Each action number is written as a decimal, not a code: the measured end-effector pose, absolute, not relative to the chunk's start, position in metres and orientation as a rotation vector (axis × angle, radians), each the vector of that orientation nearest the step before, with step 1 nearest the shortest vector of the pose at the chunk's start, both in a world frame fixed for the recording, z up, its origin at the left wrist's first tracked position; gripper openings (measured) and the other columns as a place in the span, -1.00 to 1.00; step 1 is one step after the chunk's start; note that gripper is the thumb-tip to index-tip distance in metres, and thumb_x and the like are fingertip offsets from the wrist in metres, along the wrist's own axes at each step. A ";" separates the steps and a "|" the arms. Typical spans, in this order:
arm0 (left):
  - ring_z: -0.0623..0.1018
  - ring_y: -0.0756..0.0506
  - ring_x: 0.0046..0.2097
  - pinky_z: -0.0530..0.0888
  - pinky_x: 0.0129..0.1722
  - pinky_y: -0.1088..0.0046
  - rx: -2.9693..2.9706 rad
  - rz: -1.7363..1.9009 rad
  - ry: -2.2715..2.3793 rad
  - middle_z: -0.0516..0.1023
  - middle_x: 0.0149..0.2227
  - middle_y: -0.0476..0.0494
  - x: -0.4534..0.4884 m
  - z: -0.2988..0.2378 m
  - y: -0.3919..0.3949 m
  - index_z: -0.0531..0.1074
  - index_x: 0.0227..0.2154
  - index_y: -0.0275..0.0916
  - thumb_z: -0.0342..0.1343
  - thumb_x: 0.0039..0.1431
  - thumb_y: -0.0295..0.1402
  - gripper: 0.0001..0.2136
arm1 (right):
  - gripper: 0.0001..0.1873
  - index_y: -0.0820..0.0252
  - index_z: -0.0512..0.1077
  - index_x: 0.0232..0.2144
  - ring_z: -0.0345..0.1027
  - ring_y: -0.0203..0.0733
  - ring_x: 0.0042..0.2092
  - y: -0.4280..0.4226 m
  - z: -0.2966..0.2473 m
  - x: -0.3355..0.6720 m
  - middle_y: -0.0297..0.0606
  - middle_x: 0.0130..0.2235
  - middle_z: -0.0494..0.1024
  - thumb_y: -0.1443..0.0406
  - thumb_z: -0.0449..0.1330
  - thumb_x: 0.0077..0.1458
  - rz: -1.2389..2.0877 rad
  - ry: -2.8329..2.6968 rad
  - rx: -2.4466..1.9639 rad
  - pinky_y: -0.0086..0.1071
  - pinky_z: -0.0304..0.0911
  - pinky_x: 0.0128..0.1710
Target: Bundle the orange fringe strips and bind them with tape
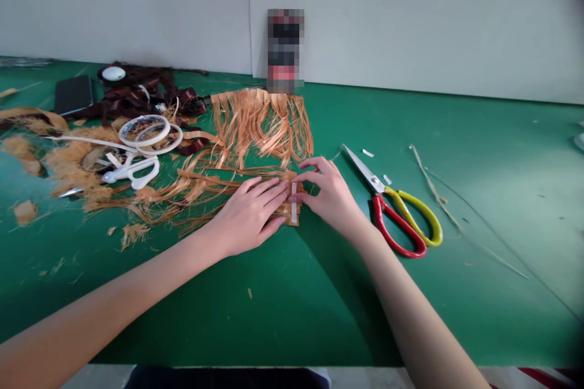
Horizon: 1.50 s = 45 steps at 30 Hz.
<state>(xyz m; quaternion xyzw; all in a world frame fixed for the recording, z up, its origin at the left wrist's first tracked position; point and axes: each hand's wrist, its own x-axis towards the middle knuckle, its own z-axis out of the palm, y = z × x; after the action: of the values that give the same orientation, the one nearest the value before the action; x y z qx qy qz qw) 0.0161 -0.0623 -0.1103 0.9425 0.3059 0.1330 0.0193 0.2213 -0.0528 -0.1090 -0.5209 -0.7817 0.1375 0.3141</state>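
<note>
My left hand [255, 209] lies flat with fingers stretched over a fringed tan ribbon [294, 179], pressing it to the table. A short strip of white tape [294, 203] runs across the ribbon's right end. At that strip the fingertips of my right hand [331, 194] are curled in a pinch; the exact contact is partly hidden. Shredded tan strands [196, 185] trail left from under my left hand. Just beyond my hands, another fringed tan piece [262, 121] is spread with its strands toward me.
Scissors [376, 185] with red and yellow handles lie open to the right. On the left are white tape rolls [146, 132], white-handled scissors [137, 171], dark brown ribbon [150, 94] and a black flat object [73, 95]. A pixelated upright object [285, 51] stands at the wall.
</note>
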 end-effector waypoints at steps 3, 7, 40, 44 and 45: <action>0.26 -0.19 0.24 0.13 0.21 0.14 2.922 0.437 0.948 0.29 0.21 -0.21 0.016 -0.110 -0.063 0.19 0.19 -0.35 -0.15 0.33 -0.23 -0.55 | -0.84 0.16 0.53 -0.36 0.30 -0.02 -0.01 -0.052 -0.110 0.221 -0.13 -0.09 0.43 0.39 0.33 -0.09 0.375 -2.054 -1.381 -0.04 0.27 0.00; 0.26 -0.17 0.24 0.11 0.22 0.13 2.906 0.432 0.943 0.30 0.20 -0.19 0.017 -0.109 -0.063 0.22 0.17 -0.27 -0.15 0.33 -0.27 -0.60 | -0.83 0.14 0.54 -0.35 0.31 -0.01 -0.01 -0.052 -0.111 0.222 -0.13 -0.09 0.43 0.42 0.30 -0.08 0.388 -2.057 -1.402 -0.01 0.27 -0.01; 0.28 -0.21 0.23 0.16 0.20 0.09 2.847 0.400 0.949 0.35 0.17 -0.19 0.016 -0.110 -0.060 0.30 0.12 -0.22 -0.09 0.28 -0.20 -0.59 | -0.60 0.15 0.44 -0.06 0.36 0.03 -0.11 -0.058 -0.098 0.220 -0.01 0.12 0.24 0.32 0.26 -0.03 0.113 -2.162 -1.601 -0.02 0.36 -0.16; 0.27 -0.20 0.23 0.15 0.21 0.09 2.845 0.392 0.955 0.34 0.18 -0.19 0.016 -0.109 -0.061 0.28 0.14 -0.21 -0.10 0.28 -0.19 -0.58 | -0.45 0.14 0.33 0.08 0.36 -0.05 -0.19 -0.057 -0.097 0.222 -0.03 0.07 0.27 0.31 0.26 -0.01 0.065 -2.092 -1.606 -0.10 0.38 -0.24; 0.27 -0.20 0.23 0.14 0.21 0.09 2.847 0.386 0.958 0.34 0.18 -0.18 0.016 -0.109 -0.061 0.28 0.14 -0.21 -0.10 0.28 -0.19 -0.58 | -0.54 0.16 0.38 0.02 0.35 -0.08 -0.21 -0.057 -0.097 0.223 -0.04 0.05 0.29 0.32 0.24 0.02 0.066 -2.080 -1.589 -0.14 0.38 -0.26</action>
<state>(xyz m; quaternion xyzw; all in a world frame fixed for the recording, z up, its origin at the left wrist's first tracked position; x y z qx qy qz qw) 0.0160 -0.0610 -0.1091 0.9385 0.3159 0.1273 0.0566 0.2229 -0.0565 -0.0965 -0.5863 -0.7673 0.0242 0.2588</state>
